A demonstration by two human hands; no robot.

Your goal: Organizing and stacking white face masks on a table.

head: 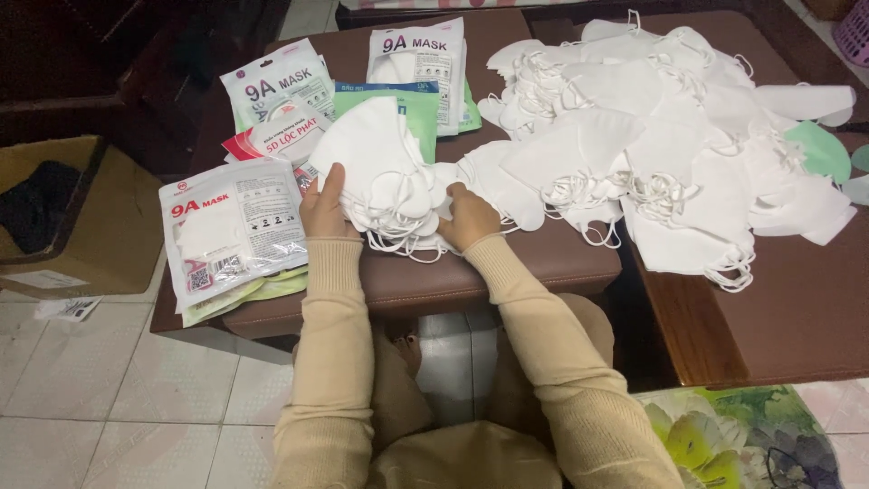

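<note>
Both hands clamp a mask stack (pixel 385 172) on the stool (pixel 507 267): left hand (pixel 324 206) at its 8 o'clock, right hand (pixel 466 215) at 4 (fingers curled under). Loose masks (pixel 670 118) heap at 2 o'clock, packets (pixel 233 231) at 9

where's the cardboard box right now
In the head view the cardboard box sits on the tiled floor at the far left, beside the brown padded bench, left of the sealed mask packet.
</note>
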